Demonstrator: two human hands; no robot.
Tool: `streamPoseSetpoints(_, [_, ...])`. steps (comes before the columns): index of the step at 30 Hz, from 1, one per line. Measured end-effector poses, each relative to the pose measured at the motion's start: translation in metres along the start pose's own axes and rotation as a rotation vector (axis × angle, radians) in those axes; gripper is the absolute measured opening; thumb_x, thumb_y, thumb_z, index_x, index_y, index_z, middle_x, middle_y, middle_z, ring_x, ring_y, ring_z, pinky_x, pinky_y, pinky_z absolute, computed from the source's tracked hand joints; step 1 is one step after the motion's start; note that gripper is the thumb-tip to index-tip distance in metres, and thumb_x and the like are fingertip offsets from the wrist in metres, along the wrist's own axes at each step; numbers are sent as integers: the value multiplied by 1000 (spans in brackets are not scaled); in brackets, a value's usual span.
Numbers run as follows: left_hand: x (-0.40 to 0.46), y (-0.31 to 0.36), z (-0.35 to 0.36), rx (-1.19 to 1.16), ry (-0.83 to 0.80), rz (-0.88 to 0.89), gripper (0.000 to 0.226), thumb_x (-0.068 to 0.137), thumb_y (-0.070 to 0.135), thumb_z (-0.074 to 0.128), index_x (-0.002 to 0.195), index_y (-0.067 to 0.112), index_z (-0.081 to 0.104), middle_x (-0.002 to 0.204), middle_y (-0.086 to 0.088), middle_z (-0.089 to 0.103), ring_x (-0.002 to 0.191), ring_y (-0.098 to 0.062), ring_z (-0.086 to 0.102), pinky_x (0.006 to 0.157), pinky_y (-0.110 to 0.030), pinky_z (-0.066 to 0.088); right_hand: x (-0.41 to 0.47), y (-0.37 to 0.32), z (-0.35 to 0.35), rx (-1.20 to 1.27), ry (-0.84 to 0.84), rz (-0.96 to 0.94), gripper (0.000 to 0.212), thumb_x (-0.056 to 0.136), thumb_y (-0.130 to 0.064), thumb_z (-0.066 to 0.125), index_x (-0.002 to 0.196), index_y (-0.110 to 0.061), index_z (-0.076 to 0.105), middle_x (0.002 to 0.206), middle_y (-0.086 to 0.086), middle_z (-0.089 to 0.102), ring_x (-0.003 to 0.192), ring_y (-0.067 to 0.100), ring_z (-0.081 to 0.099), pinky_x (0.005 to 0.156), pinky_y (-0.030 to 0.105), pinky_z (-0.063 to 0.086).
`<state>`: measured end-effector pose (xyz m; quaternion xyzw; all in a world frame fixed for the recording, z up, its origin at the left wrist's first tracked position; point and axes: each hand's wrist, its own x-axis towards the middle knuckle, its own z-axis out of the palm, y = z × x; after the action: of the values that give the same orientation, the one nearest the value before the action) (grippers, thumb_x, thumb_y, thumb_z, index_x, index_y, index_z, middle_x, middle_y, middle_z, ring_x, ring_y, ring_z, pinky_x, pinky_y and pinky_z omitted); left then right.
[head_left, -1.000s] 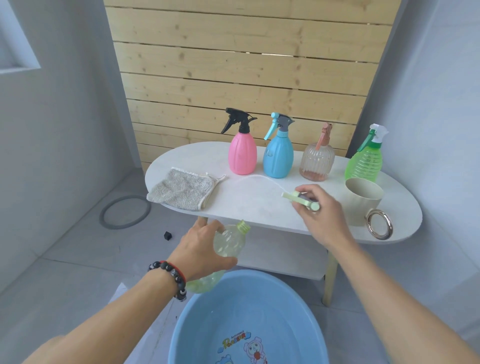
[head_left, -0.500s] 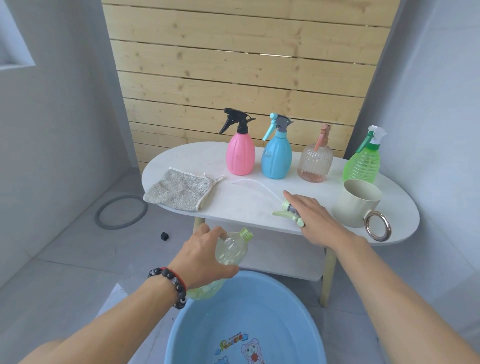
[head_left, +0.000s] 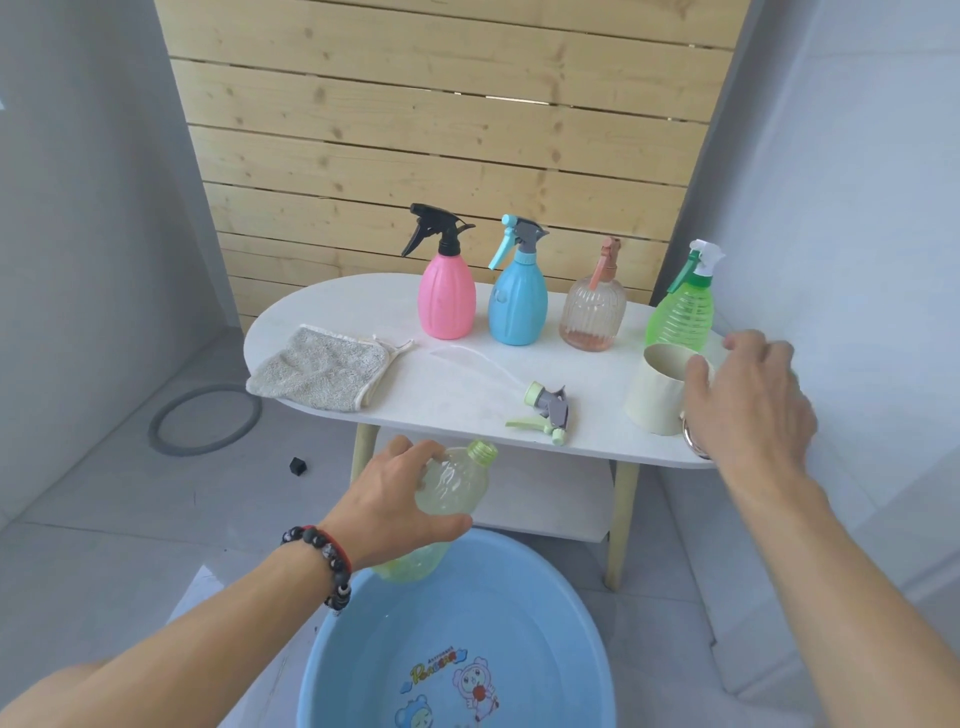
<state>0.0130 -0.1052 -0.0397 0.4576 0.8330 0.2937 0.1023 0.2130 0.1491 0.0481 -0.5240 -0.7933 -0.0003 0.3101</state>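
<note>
My left hand (head_left: 400, 499) grips a clear pale-green bottle (head_left: 457, 483) with no cap, held tilted above the far rim of a blue basin (head_left: 566, 613). A green and grey spray head (head_left: 545, 410) with a thin white tube lies on the white oval table (head_left: 467, 384) near its front edge. My right hand (head_left: 748, 400) hovers with fingers spread over a cream cup (head_left: 657, 389) with a metal ring handle at the table's right end. Nothing is in that hand.
Along the back of the table stand a pink spray bottle (head_left: 447, 296), a blue one (head_left: 518, 301), a ribbed clear one (head_left: 592, 312) and a green one (head_left: 683, 306). A grey cloth (head_left: 322, 369) lies at the left end. A grey ring (head_left: 205, 418) lies on the floor.
My right hand put the spray head down on the table, let go and moved right to the cream cup. My left hand kept the bottle over the basin.
</note>
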Motion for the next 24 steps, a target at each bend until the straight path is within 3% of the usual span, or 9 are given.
streamPoseSetpoints(2, [0,2,4,-23,2,29,71,67,55,81,129,31,54,103,12,47,91,0,50,79,-15,35,1,18,-3,-70,-192,152,46,107,-36,43,133,2,46,129,27,55,114,51,58,82,49,42])
streamPoseSetpoints(4, [0,5,9,-44,-21,39,75,67,57,79,132,31,53,105,13,47,93,0,52,81,-16,36,1,32,3,-42,-369,225,48,106,-39,37,124,2,55,118,25,64,108,44,64,82,45,44])
streamPoseSetpoints(7, [0,6,15,-60,-73,30,80,65,63,76,135,32,51,110,14,50,100,-3,55,84,-17,39,-2,39,14,322,-493,326,38,103,-32,42,101,-4,67,94,19,73,66,30,71,71,43,58])
streamPoseSetpoints(11, [-1,5,21,-54,-105,7,77,70,56,80,137,31,50,111,12,52,106,-8,55,88,-22,42,-10,45,7,697,-660,438,29,108,-29,42,92,-11,58,91,16,65,63,29,64,67,42,62])
streamPoseSetpoints(14, [1,-4,23,-53,-142,-34,71,69,53,82,130,31,53,110,10,55,107,-11,57,88,-25,47,-17,54,-10,774,-727,381,28,109,-30,42,89,-14,53,75,6,50,65,26,59,76,48,64])
streamPoseSetpoints(18, [5,-14,23,-19,-193,-89,50,70,47,85,99,33,47,103,8,56,100,-14,59,69,-20,40,-30,60,-44,861,-888,179,32,108,-36,49,89,-11,59,67,0,35,68,22,48,77,43,59])
streamPoseSetpoints(21, [5,-23,25,64,-248,-112,58,71,45,84,116,26,53,114,5,58,97,-16,58,74,-25,44,-55,53,-45,756,-1094,66,36,106,-35,53,85,-9,67,65,-1,34,68,20,47,70,35,55])
streamPoseSetpoints(24, [3,-37,36,168,-297,-162,73,69,50,83,130,22,53,115,0,60,98,-19,59,83,-33,54,-100,46,0,459,-1205,-2,41,105,-40,53,74,-17,63,61,-4,43,63,16,51,59,28,47])
